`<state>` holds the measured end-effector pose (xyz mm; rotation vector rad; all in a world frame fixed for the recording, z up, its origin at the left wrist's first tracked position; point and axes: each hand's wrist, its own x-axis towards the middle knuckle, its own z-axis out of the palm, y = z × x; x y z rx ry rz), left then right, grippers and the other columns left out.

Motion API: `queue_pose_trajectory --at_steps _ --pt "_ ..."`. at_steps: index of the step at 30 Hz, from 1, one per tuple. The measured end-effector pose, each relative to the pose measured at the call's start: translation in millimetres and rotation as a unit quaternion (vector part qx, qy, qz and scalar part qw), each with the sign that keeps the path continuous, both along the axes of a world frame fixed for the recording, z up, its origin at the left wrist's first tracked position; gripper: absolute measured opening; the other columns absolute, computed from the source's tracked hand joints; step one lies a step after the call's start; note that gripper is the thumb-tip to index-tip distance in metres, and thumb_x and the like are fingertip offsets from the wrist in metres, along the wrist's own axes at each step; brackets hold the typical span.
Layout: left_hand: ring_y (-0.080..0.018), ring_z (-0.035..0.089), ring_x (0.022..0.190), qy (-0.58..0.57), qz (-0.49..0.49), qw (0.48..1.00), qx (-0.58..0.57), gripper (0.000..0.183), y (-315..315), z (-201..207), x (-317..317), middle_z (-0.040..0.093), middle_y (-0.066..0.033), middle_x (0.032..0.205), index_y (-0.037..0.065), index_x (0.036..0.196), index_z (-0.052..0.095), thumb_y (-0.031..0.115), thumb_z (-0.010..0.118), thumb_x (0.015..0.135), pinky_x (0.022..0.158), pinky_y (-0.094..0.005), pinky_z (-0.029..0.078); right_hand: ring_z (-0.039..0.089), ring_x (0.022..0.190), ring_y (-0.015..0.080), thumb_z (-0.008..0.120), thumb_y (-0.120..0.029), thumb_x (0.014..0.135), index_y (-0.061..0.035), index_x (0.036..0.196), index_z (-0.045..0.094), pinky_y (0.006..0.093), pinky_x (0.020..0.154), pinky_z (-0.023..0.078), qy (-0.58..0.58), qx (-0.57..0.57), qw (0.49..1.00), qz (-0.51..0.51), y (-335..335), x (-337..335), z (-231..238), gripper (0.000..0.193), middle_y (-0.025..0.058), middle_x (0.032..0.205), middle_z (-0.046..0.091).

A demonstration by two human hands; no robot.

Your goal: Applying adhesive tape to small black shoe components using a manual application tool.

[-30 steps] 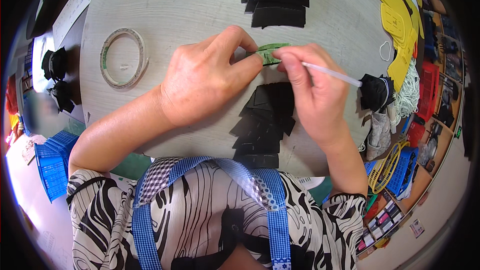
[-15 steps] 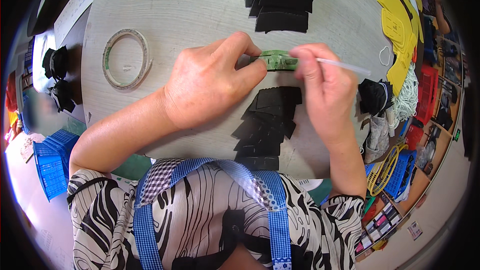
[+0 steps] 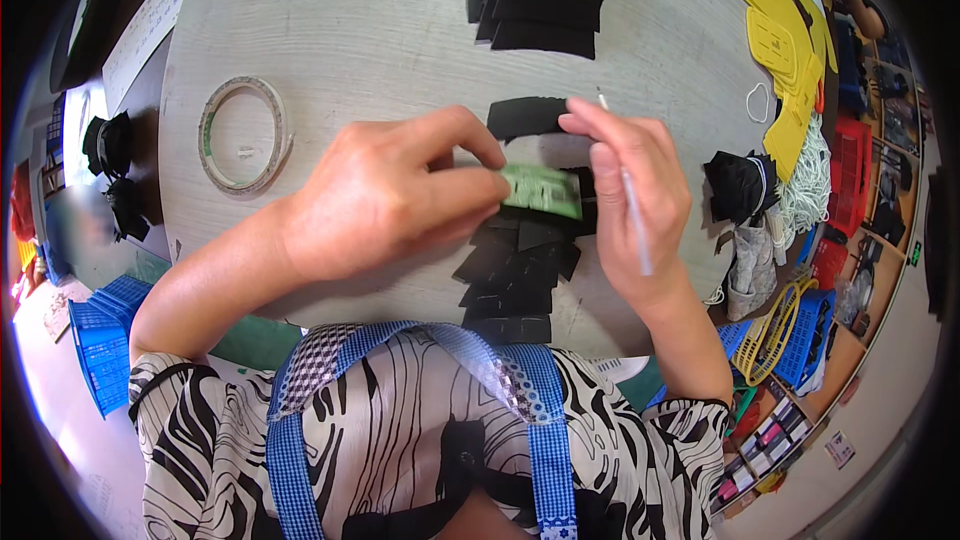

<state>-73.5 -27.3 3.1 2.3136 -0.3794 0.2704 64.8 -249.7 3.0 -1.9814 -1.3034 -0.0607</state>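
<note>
My left hand (image 3: 385, 190) pinches the end of a small green template with slots (image 3: 540, 190), slightly blurred and raised over the near row of black pieces (image 3: 508, 285). In my right hand (image 3: 640, 180) is a slim white marking pen (image 3: 636, 225), its tip pointing up past the fingers and its tail resting across the palm. A single black cut piece (image 3: 525, 117) lies flat just beyond the template. The index fingertip of my right hand is at that piece's right end; whether it presses on it I cannot tell.
A fanned stack of black pieces (image 3: 545, 15) lies at the far side of the table. A tape roll (image 3: 243, 135) is at left. Yellow shaped pieces (image 3: 775, 50), white cord (image 3: 803, 175) and a black bundle (image 3: 740, 185) line the right edge. Blue baskets (image 3: 100, 335) stand at lower left.
The green template has come off the single black piece, moving toward me in my left hand. My right hand has turned, so the pen now points away from me.
</note>
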Motion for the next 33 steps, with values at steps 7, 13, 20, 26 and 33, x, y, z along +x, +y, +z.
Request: queue_pose_trajectory --at_steps 7,13,20,26,33 --pt "-0.0153 0.063 0.064 -0.039 0.096 0.991 0.090 0.023 -3 -1 19 0.070 -0.0048 0.110 0.008 0.106 0.078 0.004 0.084 0.084 0.058 -0.0329 0.054 0.065 0.082 0.0126 0.057 -0.018 0.114 -0.0008 0.124 0.075 0.0254 0.073 0.051 0.217 0.109 0.966 -0.085 -5 12 -1 0.027 0.0073 0.095 0.069" --pt "-0.0141 0.063 0.063 -0.037 0.115 0.987 0.104 0.023 -14 -7 20 0.069 -0.0027 0.109 0.010 0.107 0.077 0.007 0.083 0.085 0.058 -0.0319 0.054 0.065 0.076 0.0140 0.063 -0.016 0.111 0.0019 0.106 0.075 0.0270 0.070 0.051 0.242 0.098 0.962 -0.078 -3 8 -3 0.022 0.0081 0.091 0.070" --pt "-0.0126 0.064 0.064 -0.045 0.111 0.985 0.122 0.024 -14 -11 20 0.069 -0.0017 0.110 0.011 0.108 0.077 0.007 0.083 0.085 0.057 -0.0306 0.054 0.064 0.071 0.0219 0.070 -0.011 0.104 0.0011 0.102 0.075 0.0329 0.065 0.050 0.127 0.020 0.990 -0.055 4 8 1 0.013 0.0101 0.085 0.070" --pt "-0.0129 0.067 0.067 -0.050 0.115 0.983 0.135 0.028 -16 -12 18 0.069 -0.0031 0.111 0.011 0.109 0.077 0.007 0.084 0.082 0.055 -0.0307 0.056 0.064 0.071 0.0261 0.071 -0.012 0.102 -0.0012 0.097 0.074 0.0368 0.065 0.051 0.089 -0.014 0.995 -0.039 8 7 6 0.012 0.0100 0.086 0.071" --pt "-0.0157 0.071 0.073 -0.039 0.115 0.982 0.142 0.030 -17 -10 17 0.069 -0.0052 0.110 0.011 0.110 0.077 0.006 0.081 0.080 0.058 -0.0312 0.058 0.064 0.072 0.0301 0.072 -0.011 0.101 -0.0021 0.096 0.072 0.0393 0.065 0.051 0.099 -0.003 0.995 -0.021 21 -5 6 0.010 0.0118 0.081 0.067"
